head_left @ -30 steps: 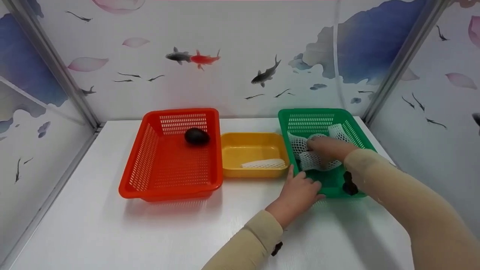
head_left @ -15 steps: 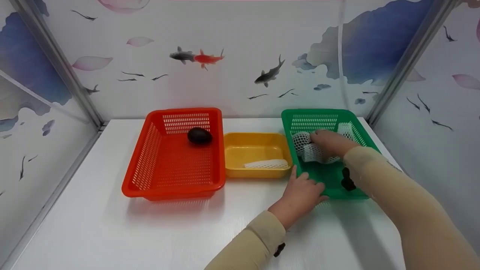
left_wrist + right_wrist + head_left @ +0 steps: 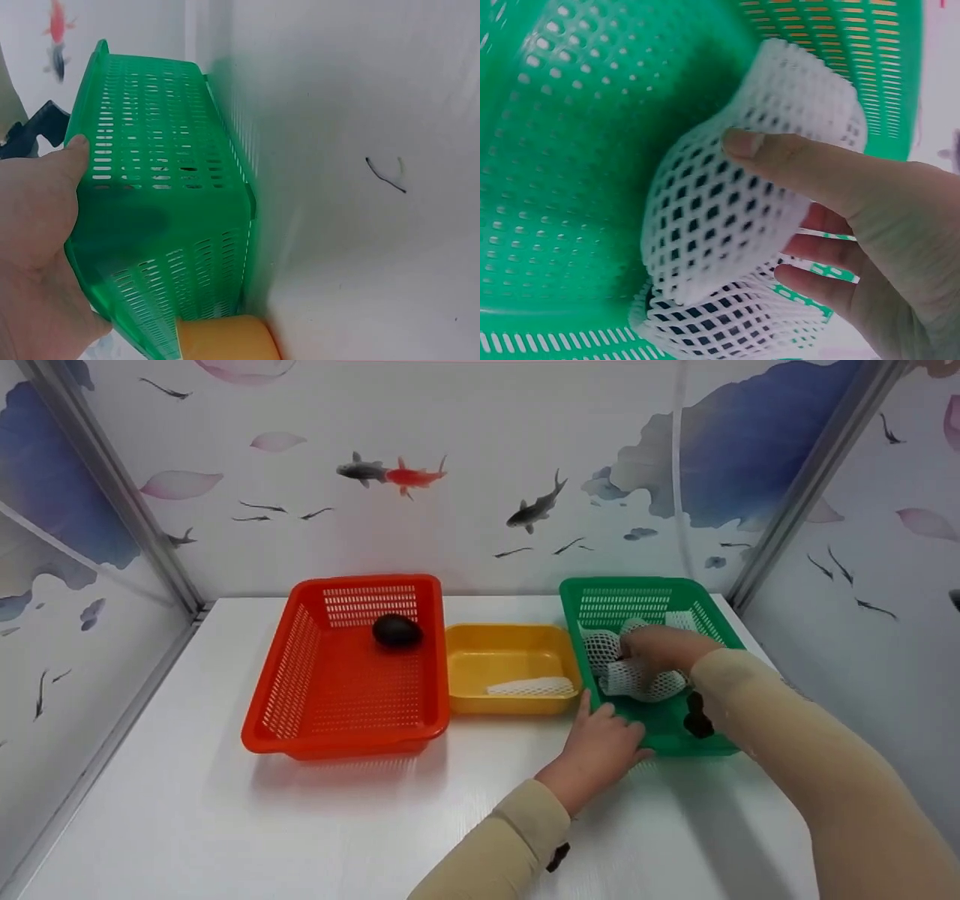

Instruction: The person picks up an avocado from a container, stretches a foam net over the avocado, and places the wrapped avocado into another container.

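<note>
My right hand (image 3: 664,649) reaches into the green basket (image 3: 660,742) and holds a dark avocado (image 3: 705,202) wrapped in a white foam net. In the right wrist view its thumb lies on top of the net, with the other fingers behind. A second net-wrapped avocado (image 3: 712,326) lies against it below. Others in nets lie further left and back, partly hidden by the hand. My left hand (image 3: 600,742) grips the basket's near left corner, index finger along the rim. The left wrist view shows its thumb on the outer wall.
Left of the green basket stands a yellow tray (image 3: 514,705) with a loose white foam net (image 3: 531,686) inside. Further left, a red basket (image 3: 345,742) holds a bare dark avocado (image 3: 397,630). Printed walls surround the white table (image 3: 360,825).
The netted avocado under my right hand shifted back, then came nearer again, and a net behind the hand shows once more. The left hand stays on the basket corner.
</note>
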Available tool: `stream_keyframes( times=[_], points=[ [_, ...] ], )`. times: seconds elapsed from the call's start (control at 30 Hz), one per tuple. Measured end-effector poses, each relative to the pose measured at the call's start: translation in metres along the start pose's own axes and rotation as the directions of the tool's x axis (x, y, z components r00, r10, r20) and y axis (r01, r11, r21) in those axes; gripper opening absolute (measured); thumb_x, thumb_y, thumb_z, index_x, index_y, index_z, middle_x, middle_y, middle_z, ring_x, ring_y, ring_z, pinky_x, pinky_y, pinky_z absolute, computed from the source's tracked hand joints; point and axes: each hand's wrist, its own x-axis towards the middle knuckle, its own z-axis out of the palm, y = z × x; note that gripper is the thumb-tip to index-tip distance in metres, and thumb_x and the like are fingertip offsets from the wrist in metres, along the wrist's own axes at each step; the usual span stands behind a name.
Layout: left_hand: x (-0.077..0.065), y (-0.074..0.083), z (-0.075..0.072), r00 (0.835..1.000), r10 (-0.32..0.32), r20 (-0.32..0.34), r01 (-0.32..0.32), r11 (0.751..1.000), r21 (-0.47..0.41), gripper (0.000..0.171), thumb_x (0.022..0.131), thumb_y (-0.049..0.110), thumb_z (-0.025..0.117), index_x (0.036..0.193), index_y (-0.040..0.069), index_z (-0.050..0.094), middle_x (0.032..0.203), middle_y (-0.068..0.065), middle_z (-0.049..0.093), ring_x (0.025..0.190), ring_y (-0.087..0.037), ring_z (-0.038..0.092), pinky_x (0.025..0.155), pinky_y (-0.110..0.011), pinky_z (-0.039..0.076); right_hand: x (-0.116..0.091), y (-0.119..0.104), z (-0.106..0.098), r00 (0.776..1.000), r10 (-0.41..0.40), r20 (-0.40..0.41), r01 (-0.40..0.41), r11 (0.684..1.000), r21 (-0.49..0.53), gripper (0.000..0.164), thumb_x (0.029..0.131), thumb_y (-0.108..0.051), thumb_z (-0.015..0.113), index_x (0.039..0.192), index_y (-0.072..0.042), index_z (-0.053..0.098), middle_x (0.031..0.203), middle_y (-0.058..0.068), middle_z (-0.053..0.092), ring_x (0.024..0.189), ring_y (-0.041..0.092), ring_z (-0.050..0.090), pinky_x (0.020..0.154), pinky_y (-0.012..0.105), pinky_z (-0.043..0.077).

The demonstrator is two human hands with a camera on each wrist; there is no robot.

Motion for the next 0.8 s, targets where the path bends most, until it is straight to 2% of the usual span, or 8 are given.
stream_keyframes(
  times=[0.17, 0.27, 0.47, 0.63, 0.8],
  points=[
    [-0.002, 0.0, 0.0, 1.0, 0.004, 0.001, -0.004, 1.0, 0.023, 0.04, 0.098, 0.055, 0.043, 0.12, 0.027, 0.061, 0.111, 0.011, 0.065, 0.105, -0.014, 0.048, 0.115, -0.052, 0.017, -0.01, -0.008, -0.01, 1.0, 0.014, 0.002, -0.014, 1.0, 0.008, 0.048, 0.078, -0.017, 0.083, 0.117, -0.001, 0.061, 0.108, 0.014, 0.063, 0.096, 0.03, 0.06, 0.079, 0.048, 0.052],
    [-0.005, -0.002, -0.003, 1.0, 0.018, 0.01, -0.019, 0.999, 0.044, 0.041, 0.098, 0.055, 0.045, 0.123, 0.027, 0.06, 0.113, 0.01, 0.064, 0.106, -0.014, 0.047, 0.115, -0.051, 0.017, -0.014, -0.016, -0.016, 1.0, 0.029, -0.005, -0.029, 1.0, 0.005, 0.051, 0.079, -0.018, 0.082, 0.122, -0.002, 0.06, 0.113, 0.015, 0.063, 0.101, 0.031, 0.06, 0.083, 0.049, 0.052],
    [-0.012, -0.007, -0.013, 0.997, 0.078, 0.015, -0.079, 0.993, 0.084, 0.05, 0.096, 0.055, 0.05, 0.134, 0.023, 0.053, 0.125, 0.007, 0.059, 0.116, -0.015, 0.047, 0.115, -0.047, 0.021, -0.019, -0.032, -0.024, 1.0, 0.01, -0.023, -0.011, 1.0, -0.02, 0.051, 0.082, -0.015, 0.08, 0.127, -0.003, 0.059, 0.116, 0.016, 0.063, 0.104, 0.031, 0.06, 0.086, 0.05, 0.051],
    [-0.022, -0.016, -0.03, 0.996, 0.084, -0.013, -0.083, 0.996, 0.026, 0.053, 0.096, 0.05, 0.054, 0.14, 0.021, 0.048, 0.134, 0.005, 0.054, 0.123, -0.015, 0.046, 0.114, -0.043, 0.026, -0.025, -0.04, -0.028, 0.998, -0.011, -0.067, 0.011, 1.0, -0.006, 0.045, 0.086, -0.013, 0.075, 0.127, -0.004, 0.059, 0.12, 0.016, 0.063, 0.107, 0.031, 0.059, 0.091, 0.051, 0.049],
    [-0.033, -0.033, -0.049, 1.0, 0.025, 0.006, -0.024, 0.999, -0.046, 0.05, 0.097, 0.048, 0.055, 0.138, 0.02, 0.049, 0.134, 0.001, 0.054, 0.125, -0.018, 0.046, 0.113, -0.043, 0.028, -0.024, -0.059, -0.038, 0.991, -0.019, -0.131, 0.032, 0.995, 0.094, 0.043, 0.092, -0.014, 0.068, 0.133, -0.005, 0.056, 0.131, 0.015, 0.058, 0.118, 0.032, 0.053, 0.1, 0.053, 0.042]
  ],
)
